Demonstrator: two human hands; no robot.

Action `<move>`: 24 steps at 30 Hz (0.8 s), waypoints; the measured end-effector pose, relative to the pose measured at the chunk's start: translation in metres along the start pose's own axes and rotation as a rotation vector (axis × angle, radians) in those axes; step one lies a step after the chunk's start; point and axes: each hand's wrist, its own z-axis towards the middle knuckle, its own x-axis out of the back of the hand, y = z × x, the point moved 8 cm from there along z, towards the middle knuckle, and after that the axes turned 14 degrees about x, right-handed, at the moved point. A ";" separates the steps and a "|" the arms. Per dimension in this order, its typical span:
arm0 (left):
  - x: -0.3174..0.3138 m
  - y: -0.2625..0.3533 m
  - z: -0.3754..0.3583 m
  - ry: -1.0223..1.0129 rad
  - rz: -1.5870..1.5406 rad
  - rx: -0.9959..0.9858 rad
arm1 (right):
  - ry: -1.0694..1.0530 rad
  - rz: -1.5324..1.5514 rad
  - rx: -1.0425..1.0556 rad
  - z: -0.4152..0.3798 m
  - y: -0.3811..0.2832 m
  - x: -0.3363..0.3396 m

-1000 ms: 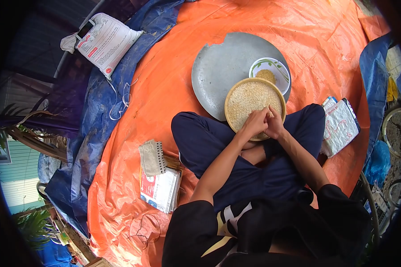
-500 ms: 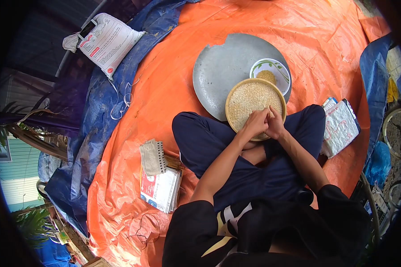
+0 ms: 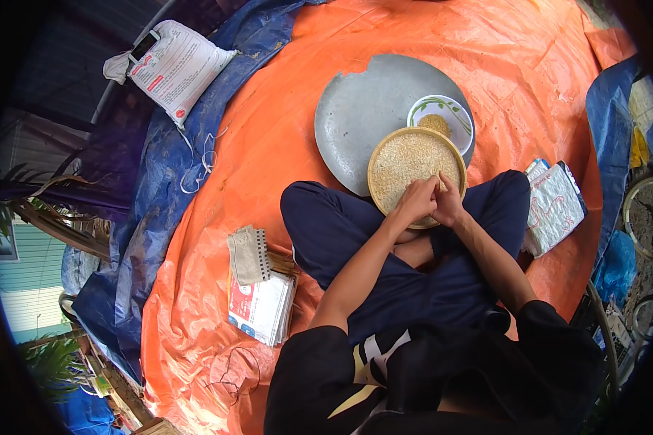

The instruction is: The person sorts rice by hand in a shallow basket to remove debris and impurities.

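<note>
A round shallow tray [image 3: 406, 161] with a tan rim rests over my lap, covered with pale, rice-like grains. My left hand [image 3: 415, 201] and my right hand [image 3: 448, 202] meet above its near right side, touching each other. The fingers of both look closed in a pinch; whatever lies between them is too small to make out. Just beyond the tray, a white bowl [image 3: 460, 116] with green leaf patterns holds a small heap of golden-brown grain [image 3: 435, 124]. Bowl and tray overlap a large grey metal disc [image 3: 352, 116] with a broken edge.
An orange tarp [image 3: 268, 138] covers the ground, edged by a blue tarp [image 3: 163, 156]. Stacked bags [image 3: 261, 308] with a grey cloth [image 3: 249, 256] lie to the left. A folded silvery packet [image 3: 555, 206] is at right. A white printed sack [image 3: 178, 69] stands far left.
</note>
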 end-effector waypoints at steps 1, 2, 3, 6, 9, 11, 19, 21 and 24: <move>0.000 0.000 0.000 -0.001 0.002 0.005 | -0.001 0.002 -0.002 0.000 0.000 -0.001; 0.000 0.000 0.000 0.002 -0.003 -0.001 | -0.003 0.005 -0.004 0.000 0.000 -0.002; 0.000 0.000 0.000 0.004 -0.007 -0.007 | -0.005 -0.002 -0.004 -0.001 0.000 -0.003; -0.002 -0.003 0.002 0.007 -0.018 -0.012 | -0.012 -0.013 -0.003 0.000 0.000 0.000; 0.000 0.000 0.000 0.018 -0.018 -0.018 | -0.016 -0.003 -0.008 -0.001 0.000 0.000; 0.001 0.000 0.000 0.020 -0.023 -0.017 | -0.009 0.012 -0.017 -0.001 0.000 -0.001; 0.003 0.001 0.000 0.008 -0.026 0.006 | -0.052 0.065 -0.031 -0.001 -0.001 -0.003; 0.002 0.000 0.000 0.009 -0.024 -0.002 | -0.061 0.070 -0.034 0.001 0.000 0.000; 0.002 0.001 0.000 0.008 -0.016 -0.003 | -0.052 0.055 -0.027 0.002 0.001 0.001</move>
